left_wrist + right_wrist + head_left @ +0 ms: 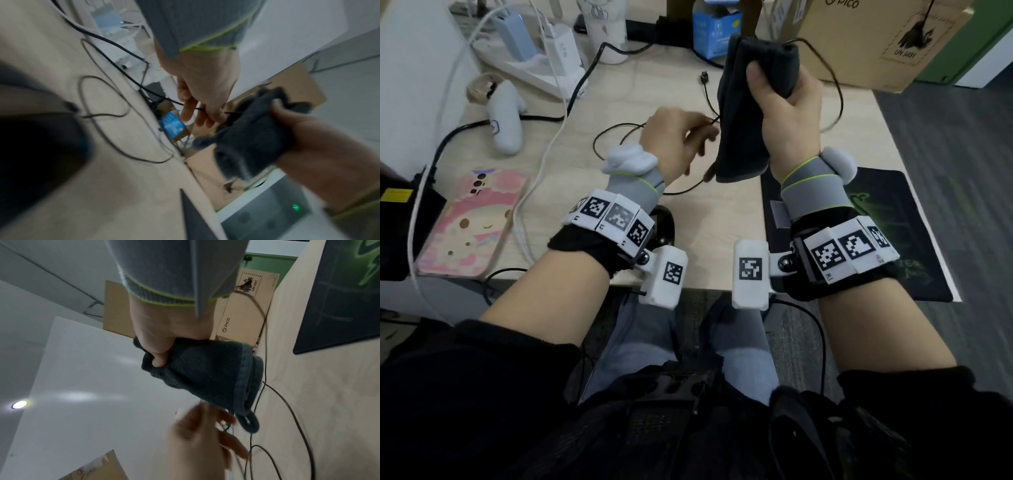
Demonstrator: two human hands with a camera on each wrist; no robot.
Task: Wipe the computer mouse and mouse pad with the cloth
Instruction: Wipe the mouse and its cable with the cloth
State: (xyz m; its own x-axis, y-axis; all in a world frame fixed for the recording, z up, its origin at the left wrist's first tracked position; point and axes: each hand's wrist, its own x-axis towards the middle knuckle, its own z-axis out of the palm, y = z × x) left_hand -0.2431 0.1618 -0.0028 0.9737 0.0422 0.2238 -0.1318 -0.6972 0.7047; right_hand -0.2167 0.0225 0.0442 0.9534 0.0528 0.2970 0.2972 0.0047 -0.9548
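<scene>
My right hand [784, 92] is raised above the desk and grips a folded dark grey cloth [743, 137], which hangs down from the fist. A thin black cable [837, 85] comes out of the top of the cloth and loops to the right. My left hand [698, 137] is just left of the cloth and pinches this cable [198, 108] between thumb and fingers. The black mouse [666, 222] lies on the desk by the front edge, mostly hidden under my left wrist; it shows as a dark blur [41, 146]. The black mouse pad [893, 212] with a green design lies at the right under my right forearm.
A pink phone case [472, 226] lies front left, a white controller [505, 116] behind it. A power strip with chargers [534, 58], a white cup [606, 31] and a blue box [714, 31] line the back. A cardboard box [876, 34] stands back right. Loose cables cross the middle.
</scene>
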